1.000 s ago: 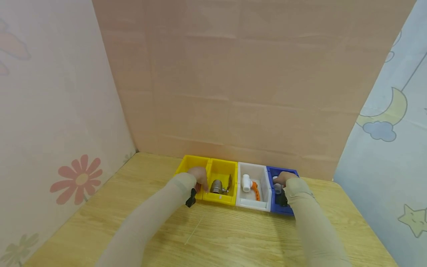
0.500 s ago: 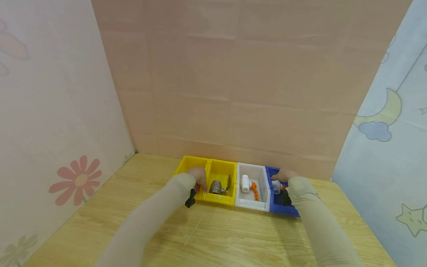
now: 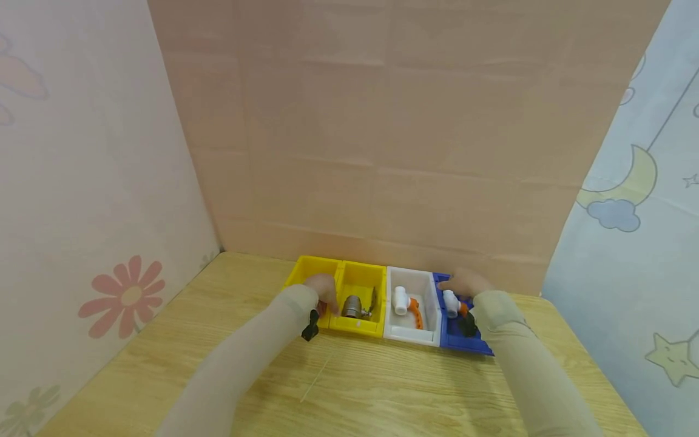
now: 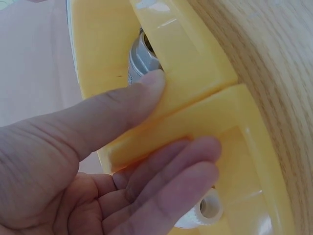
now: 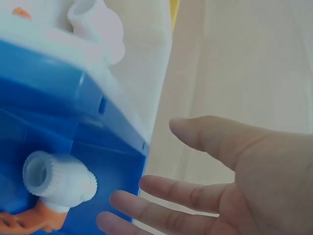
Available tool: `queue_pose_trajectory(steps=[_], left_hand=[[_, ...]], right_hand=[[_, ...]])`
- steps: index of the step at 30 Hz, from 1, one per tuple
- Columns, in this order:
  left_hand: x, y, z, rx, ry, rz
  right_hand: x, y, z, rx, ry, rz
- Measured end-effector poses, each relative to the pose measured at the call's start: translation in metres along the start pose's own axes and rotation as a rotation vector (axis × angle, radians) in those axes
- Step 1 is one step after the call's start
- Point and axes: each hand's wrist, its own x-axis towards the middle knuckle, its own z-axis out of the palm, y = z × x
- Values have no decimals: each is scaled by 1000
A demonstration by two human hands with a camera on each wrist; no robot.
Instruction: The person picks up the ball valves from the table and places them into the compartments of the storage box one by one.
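Observation:
My right hand (image 3: 468, 284) hovers at the back of the blue bin (image 3: 464, 343), fingers spread. In the right wrist view its fingertips are apart from a white plastic ball valve (image 5: 61, 178) with an orange handle (image 5: 36, 218), which lies in that bin. My left hand (image 3: 322, 288) is over the two yellow bins. In the left wrist view its thumb reaches over the bin with a metal ball valve (image 4: 142, 61), while the extended fingers are over the other yellow bin, partly covering a white plastic fitting (image 4: 205, 208).
A white bin (image 3: 412, 337) between the yellow and blue ones contains another white ball valve (image 3: 401, 300) with an orange lever. The bins stand in a row on a wooden table (image 3: 349, 388), close to a brown paper-like backdrop (image 3: 349, 152).
My right hand has let go of the white ball valve in the blue bin and drawn back to the right, opening its fingers. The left hand stays nearly still.

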Motion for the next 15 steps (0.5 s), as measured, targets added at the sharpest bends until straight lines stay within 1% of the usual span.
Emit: queue_pose_trajectory(steps=[3,6,12,15], left_hand=[[1,-2,0,-16,-2,7],[-2,-6,1,-48,12,18],[-21,-10,3,-99,83,70],[-31,-13,5,-94,147,110]], right_hand=[[0,-3,3,36,7,-17],[0,-5,7,61,22,-32],[-8,-5,17,75,82,-56],[-14,-3,21,80,90,-68]])
